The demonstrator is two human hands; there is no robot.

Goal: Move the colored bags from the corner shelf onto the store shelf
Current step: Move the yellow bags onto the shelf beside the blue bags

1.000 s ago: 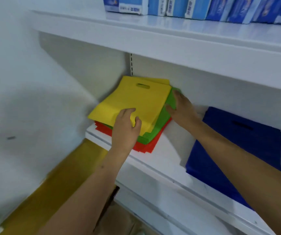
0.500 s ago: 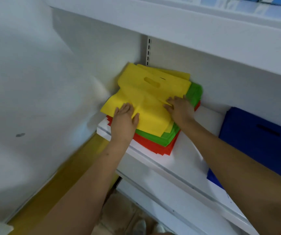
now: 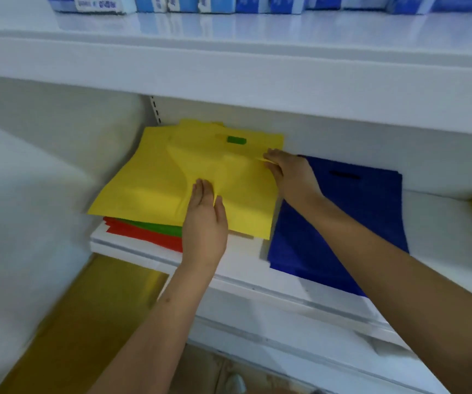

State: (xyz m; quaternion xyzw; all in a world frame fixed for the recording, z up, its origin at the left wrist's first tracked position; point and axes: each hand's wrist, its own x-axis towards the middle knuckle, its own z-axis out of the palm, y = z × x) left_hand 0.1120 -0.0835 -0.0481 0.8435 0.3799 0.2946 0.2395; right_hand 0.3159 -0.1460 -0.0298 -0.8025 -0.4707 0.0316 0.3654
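Yellow bags [image 3: 155,180] under both hands; box labels unreadable.

You see yellow bags [image 3: 155,183] mid-frame, flat and creased, atop green bags [image 3: 158,227] and red bags [image 3: 146,234].

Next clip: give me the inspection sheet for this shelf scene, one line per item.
Surface: white shelf, front lip bare.
Job's things: yellow bags top the stack over green bags and red bags; blue bags lie flat to their right.
Clutter: blue boxes on the shelf above.
Grippers: left hand flat on the yellow bags; right hand pinches their right edge.
Cables: nothing seen.
Surroundings: white wall at left; gold sheet below.
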